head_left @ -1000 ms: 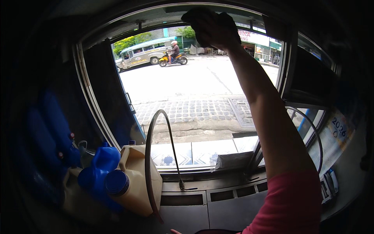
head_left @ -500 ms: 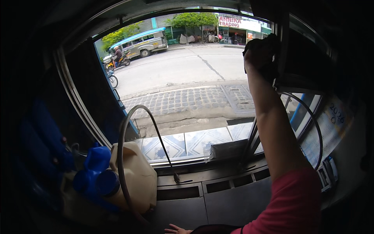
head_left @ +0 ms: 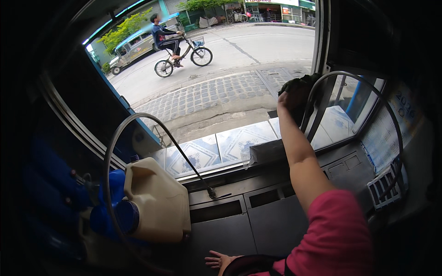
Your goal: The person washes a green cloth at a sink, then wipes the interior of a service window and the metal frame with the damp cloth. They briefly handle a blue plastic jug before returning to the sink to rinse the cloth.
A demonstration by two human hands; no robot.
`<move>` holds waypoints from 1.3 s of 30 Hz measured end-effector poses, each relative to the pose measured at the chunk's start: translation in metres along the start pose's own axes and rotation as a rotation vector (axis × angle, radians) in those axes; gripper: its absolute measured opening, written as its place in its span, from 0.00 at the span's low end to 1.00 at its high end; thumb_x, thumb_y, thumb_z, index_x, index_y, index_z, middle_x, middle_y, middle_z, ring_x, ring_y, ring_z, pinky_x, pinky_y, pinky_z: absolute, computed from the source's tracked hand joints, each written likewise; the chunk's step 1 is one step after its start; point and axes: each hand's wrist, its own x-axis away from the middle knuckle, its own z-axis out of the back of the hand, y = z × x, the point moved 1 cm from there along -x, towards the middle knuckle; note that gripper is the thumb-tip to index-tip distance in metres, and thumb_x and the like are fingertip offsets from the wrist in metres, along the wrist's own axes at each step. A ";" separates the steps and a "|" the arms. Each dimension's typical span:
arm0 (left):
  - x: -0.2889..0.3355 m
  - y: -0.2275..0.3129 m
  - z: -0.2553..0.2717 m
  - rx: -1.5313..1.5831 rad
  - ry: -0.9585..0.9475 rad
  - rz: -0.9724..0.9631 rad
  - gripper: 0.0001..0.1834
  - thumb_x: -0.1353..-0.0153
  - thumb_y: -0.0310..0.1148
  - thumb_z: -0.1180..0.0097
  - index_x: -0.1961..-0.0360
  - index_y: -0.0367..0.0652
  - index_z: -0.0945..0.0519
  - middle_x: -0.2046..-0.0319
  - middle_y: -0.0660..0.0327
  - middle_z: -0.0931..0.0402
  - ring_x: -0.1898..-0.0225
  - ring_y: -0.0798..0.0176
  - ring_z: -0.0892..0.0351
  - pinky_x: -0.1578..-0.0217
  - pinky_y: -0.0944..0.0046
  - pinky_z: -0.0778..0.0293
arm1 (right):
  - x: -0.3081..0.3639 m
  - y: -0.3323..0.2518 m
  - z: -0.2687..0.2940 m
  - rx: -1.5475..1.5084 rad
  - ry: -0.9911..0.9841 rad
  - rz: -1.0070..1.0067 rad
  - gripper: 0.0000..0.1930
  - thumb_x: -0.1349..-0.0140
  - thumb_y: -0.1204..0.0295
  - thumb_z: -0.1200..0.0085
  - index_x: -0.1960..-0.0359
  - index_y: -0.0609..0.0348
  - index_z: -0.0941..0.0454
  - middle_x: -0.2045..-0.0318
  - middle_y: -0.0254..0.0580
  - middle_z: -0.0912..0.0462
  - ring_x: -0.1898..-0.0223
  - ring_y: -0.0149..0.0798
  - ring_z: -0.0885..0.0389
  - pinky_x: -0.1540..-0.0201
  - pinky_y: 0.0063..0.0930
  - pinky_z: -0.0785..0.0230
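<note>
My right arm reaches forward across the counter, and my right hand (head_left: 289,100) is closed on a dark cloth (head_left: 298,85). The cloth is at the upright window frame (head_left: 321,43) on the right side of the opening; shadow hides exactly where they touch. Low in the picture, my left hand (head_left: 223,261) lies with fingers spread on the dark counter top (head_left: 216,241), holding nothing.
A beige jug (head_left: 159,202) and blue containers (head_left: 103,218) stand at left. Bent tubes arch over the left (head_left: 152,117) and right (head_left: 384,96) sides. A tiled ledge (head_left: 244,142) lies outside; a cyclist (head_left: 168,39) passes on the road. A white rack (head_left: 386,186) is at right.
My right hand and the cloth have moved down along the window frame. The view has tilted downward, showing more of my left hand. A cyclist has come into sight; the motorcycle is gone.
</note>
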 end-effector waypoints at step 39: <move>-0.020 0.011 -0.030 -0.264 0.764 0.270 0.62 0.48 0.46 0.36 0.29 0.59 0.75 0.29 0.43 0.81 0.28 0.39 0.78 0.31 0.42 0.67 | 0.096 -0.018 -0.011 1.137 -0.046 -0.717 0.36 0.32 0.46 0.73 0.29 0.57 0.57 0.29 0.56 0.60 0.30 0.61 0.62 0.35 0.63 0.66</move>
